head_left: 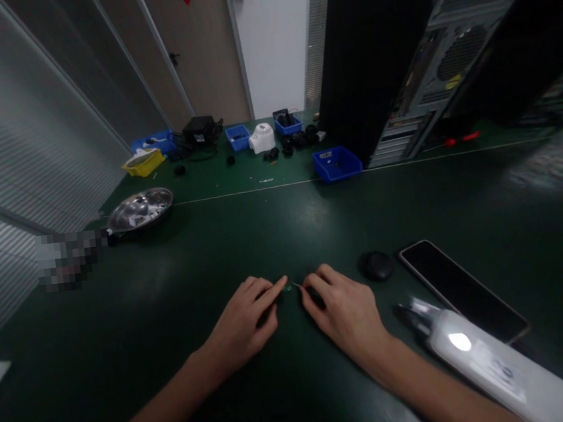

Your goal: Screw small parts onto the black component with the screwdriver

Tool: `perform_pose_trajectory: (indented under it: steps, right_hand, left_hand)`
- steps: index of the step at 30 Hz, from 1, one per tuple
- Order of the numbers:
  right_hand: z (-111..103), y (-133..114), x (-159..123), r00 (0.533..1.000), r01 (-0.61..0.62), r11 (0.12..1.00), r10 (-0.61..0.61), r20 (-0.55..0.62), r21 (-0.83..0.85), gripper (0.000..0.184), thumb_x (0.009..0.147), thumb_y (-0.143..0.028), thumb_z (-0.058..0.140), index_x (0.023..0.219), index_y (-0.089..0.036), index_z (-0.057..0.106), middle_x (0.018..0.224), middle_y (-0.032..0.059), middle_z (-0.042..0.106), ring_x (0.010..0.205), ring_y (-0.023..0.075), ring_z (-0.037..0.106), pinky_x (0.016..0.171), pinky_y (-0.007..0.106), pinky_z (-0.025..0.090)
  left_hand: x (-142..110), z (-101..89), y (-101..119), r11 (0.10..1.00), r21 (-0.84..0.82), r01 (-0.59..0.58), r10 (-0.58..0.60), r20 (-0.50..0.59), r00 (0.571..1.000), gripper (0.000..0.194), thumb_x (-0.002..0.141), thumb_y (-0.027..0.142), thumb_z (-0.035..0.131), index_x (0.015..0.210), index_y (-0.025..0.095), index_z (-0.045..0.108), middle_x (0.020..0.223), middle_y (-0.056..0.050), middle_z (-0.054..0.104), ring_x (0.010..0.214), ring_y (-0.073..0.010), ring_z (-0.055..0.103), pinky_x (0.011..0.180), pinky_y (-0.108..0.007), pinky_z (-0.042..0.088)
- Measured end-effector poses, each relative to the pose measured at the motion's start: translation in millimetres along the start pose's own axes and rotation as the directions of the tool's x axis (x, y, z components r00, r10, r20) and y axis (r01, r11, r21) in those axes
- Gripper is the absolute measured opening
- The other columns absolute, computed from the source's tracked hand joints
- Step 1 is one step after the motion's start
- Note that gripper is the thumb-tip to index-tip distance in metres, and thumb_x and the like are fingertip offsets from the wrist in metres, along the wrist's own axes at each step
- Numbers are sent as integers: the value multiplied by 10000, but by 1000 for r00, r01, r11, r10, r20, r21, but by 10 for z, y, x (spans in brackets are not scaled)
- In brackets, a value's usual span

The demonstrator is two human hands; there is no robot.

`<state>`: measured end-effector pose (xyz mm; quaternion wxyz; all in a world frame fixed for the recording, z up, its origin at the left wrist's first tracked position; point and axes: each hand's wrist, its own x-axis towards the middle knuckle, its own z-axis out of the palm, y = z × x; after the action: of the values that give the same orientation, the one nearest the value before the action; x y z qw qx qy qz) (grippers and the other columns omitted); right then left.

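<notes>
On the dark green table, my left hand (245,319) has its index finger stretched out and its thumb apart below. The index fingertip is at a small greenish piece (287,288), too small and blurred to name; whether it presses on it I cannot tell. Just right of it, my right hand (344,305) is closed, thumb and index finger pinching a thin, pale, wire-like piece (296,284). Its free end points left at the greenish piece. The rest of it is hidden by the fingers.
Right of my hands lie a round black object (378,266), a phone (463,289) and a long white device (509,365). A metal bowl (162,198) stands at left; a blue bin (338,165) and computer case (379,46) stand farther back.
</notes>
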<state>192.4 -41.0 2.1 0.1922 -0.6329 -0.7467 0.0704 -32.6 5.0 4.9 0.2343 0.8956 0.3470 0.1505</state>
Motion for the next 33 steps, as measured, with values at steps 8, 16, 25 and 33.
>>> perform_pose_trajectory:
  steps: [8, 16, 25, 33]
  right_hand:
    - [4, 53, -13, 997, -72, 997, 72, -39, -13, 144, 1030, -322, 531, 981, -255, 649, 970, -1, 634, 827, 148, 632, 638, 276, 364]
    - [6, 77, -43, 996, -71, 996, 73, -50, 46, 182, 1026, -338, 515, 953, -255, 660, 952, -4, 644, 801, 139, 627, 638, 265, 379]
    - [-12, 79, -31, 996, -76, 991, 81, -34, 114, 224, 1026, -349, 496, 951, -249, 682, 961, 2, 657, 780, 135, 638, 662, 261, 413]
    - [16, 118, -31, 996, -78, 989, 83, -36, 127, 277, 1037, -426, 477, 978, -271, 699, 987, -1, 676, 751, 135, 656, 642, 260, 418]
  left_hand:
    - [5, 95, 119, 998, -54, 13, -18, -107, 994, 298, 985, 169, 555, 1257, 256, 642, 1307, -71, 612, 1225, -220, 557, 1052, -418, 510]
    - [-22, -85, -289, 993, 57, 103, -94, -140, 986, 368, 1022, 225, 490, 1378, 260, 580, 1299, -68, 649, 1170, -207, 620, 1024, -416, 542]
    - [-1303, -1353, -1985, 457, 296, 839, -651, -532, 542, 482, 990, 456, 427, 1316, 174, 642, 1292, -96, 672, 1037, -277, 654, 915, -389, 515]
    - [-1740, -1500, -2108, 339, 231, 912, -690, -598, 408, 466, 977, 476, 423, 1296, 222, 647, 1187, -25, 708, 968, -239, 630, 889, -325, 488]
